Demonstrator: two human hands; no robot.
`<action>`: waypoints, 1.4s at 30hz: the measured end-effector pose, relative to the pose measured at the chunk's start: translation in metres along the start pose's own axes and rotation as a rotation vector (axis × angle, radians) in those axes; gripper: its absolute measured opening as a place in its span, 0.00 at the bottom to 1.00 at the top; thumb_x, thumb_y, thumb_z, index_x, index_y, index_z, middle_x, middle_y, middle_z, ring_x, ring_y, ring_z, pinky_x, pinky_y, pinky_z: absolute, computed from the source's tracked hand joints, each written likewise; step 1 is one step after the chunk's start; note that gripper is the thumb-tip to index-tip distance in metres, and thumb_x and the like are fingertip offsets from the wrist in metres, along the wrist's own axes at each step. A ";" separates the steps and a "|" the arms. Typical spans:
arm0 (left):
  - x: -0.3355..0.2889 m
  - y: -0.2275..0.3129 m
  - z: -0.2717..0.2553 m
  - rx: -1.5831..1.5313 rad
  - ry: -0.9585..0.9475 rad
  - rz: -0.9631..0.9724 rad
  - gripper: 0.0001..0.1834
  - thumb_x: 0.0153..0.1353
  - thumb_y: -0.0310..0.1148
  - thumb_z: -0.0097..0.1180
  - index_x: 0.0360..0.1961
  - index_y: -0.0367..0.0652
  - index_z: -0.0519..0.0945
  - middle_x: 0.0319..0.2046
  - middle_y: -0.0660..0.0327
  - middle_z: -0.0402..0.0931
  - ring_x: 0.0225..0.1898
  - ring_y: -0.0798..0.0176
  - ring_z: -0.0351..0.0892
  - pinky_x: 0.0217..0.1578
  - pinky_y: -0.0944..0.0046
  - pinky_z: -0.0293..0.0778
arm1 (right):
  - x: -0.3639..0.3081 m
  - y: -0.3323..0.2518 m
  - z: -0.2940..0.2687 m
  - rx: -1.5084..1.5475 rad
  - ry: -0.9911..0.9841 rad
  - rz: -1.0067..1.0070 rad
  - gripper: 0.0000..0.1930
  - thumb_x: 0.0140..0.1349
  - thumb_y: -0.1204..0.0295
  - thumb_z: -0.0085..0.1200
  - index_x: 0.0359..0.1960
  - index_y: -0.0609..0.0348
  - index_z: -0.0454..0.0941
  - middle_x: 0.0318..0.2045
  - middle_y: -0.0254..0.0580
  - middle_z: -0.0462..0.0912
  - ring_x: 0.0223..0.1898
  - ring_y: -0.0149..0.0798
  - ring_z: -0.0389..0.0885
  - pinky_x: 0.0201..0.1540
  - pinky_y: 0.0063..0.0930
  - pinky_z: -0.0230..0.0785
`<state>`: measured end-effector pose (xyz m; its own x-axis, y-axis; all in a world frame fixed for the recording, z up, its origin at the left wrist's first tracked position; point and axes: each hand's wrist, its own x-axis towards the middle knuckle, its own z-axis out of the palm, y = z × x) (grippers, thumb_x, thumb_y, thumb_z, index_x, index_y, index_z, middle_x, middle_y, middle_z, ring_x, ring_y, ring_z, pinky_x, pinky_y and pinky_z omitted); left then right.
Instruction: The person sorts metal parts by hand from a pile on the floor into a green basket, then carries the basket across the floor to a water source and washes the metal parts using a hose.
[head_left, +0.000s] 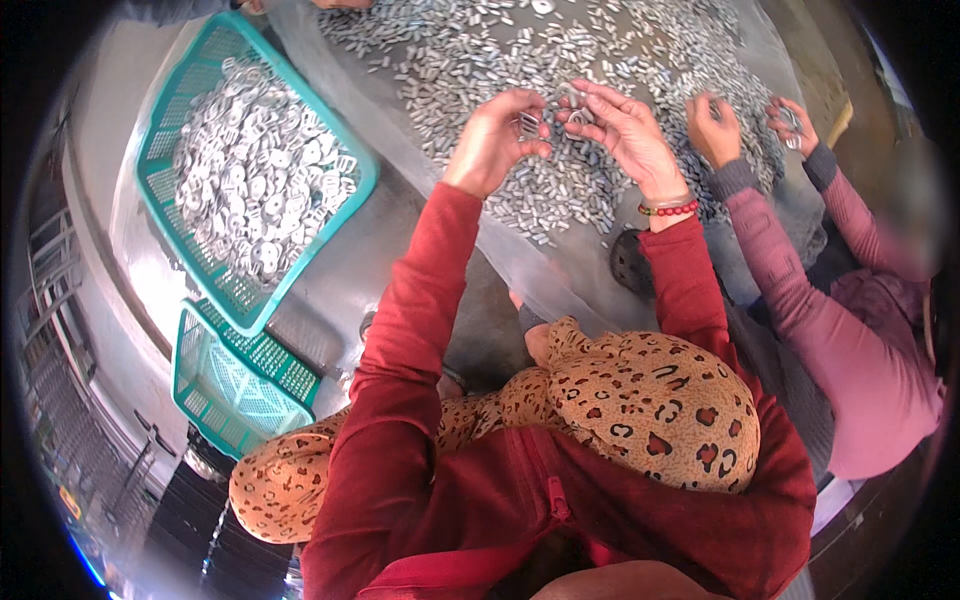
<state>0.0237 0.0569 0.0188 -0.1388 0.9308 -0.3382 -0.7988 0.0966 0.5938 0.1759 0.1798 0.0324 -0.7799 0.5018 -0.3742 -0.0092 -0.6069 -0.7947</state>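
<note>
The person's left hand (497, 135) and right hand (620, 125) are held up close together near the top middle of the frame, each one pinching a few small metal pieces (528, 124) between thumb and fingertips, likely so the pieces can be fitted together over the heap. The big pile of little metal pieces (560, 60) lies spread on the grey table (340, 270) right under the hands, so more are easy to grab. A green basket (355, 190) full of flat silver rings sits at the upper left, and a co-worker's hands (715, 125) pick from the same pile at the upper right.

hands (560, 125) pinching, seemingly, small metal pieces (470, 60)
</note>
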 end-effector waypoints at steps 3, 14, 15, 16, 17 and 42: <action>0.018 -0.007 0.000 0.546 0.231 0.050 0.19 0.53 0.41 0.54 0.39 0.37 0.70 0.27 0.60 0.70 0.28 0.68 0.71 0.25 0.67 0.69 | 0.009 0.005 0.001 0.051 -0.069 0.033 0.18 0.61 0.73 0.44 0.51 0.70 0.64 0.42 0.50 0.75 0.42 0.45 0.76 0.48 0.35 0.71; 0.090 -0.018 -0.028 1.488 0.390 0.502 0.15 0.47 0.40 0.59 0.38 0.53 0.79 0.34 0.47 0.72 0.36 0.46 0.74 0.38 0.54 0.71 | 0.009 0.019 -0.035 -0.285 0.384 -0.151 0.21 0.52 0.82 0.51 0.49 0.70 0.66 0.37 0.50 0.75 0.35 0.40 0.78 0.32 0.28 0.75; 0.108 -0.017 -0.033 1.478 0.459 0.540 0.15 0.48 0.41 0.58 0.38 0.54 0.79 0.30 0.49 0.74 0.36 0.48 0.74 0.37 0.55 0.71 | 0.009 0.018 -0.035 -0.426 0.466 -0.121 0.18 0.52 0.80 0.53 0.46 0.70 0.70 0.32 0.47 0.77 0.29 0.37 0.80 0.25 0.24 0.75; 0.127 -0.009 -0.032 1.484 0.501 0.580 0.15 0.48 0.39 0.57 0.39 0.53 0.79 0.30 0.49 0.74 0.36 0.48 0.74 0.37 0.54 0.71 | 0.008 0.016 -0.034 -0.490 0.511 -0.154 0.15 0.51 0.76 0.57 0.41 0.67 0.74 0.24 0.38 0.78 0.18 0.29 0.76 0.15 0.19 0.67; 0.144 0.001 -0.034 1.550 0.490 0.577 0.16 0.49 0.38 0.56 0.41 0.53 0.78 0.33 0.48 0.74 0.37 0.47 0.74 0.38 0.54 0.71 | 0.010 0.016 -0.033 -0.490 0.514 -0.168 0.15 0.51 0.76 0.57 0.41 0.67 0.74 0.24 0.38 0.78 0.18 0.29 0.76 0.15 0.19 0.67; 0.163 -0.036 -0.055 1.069 0.345 0.259 0.18 0.53 0.36 0.47 0.43 0.38 0.69 0.40 0.50 0.71 0.41 0.51 0.72 0.34 0.58 0.70 | 0.069 0.016 0.020 -1.281 -0.299 -0.424 0.16 0.51 0.62 0.56 0.36 0.61 0.77 0.35 0.51 0.75 0.39 0.46 0.73 0.41 0.36 0.65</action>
<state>-0.0022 0.1863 -0.0976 -0.5106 0.8362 -0.2000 0.1577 0.3198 0.9343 0.1096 0.1923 0.0028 -0.9669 0.2551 -0.0094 0.1719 0.6236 -0.7626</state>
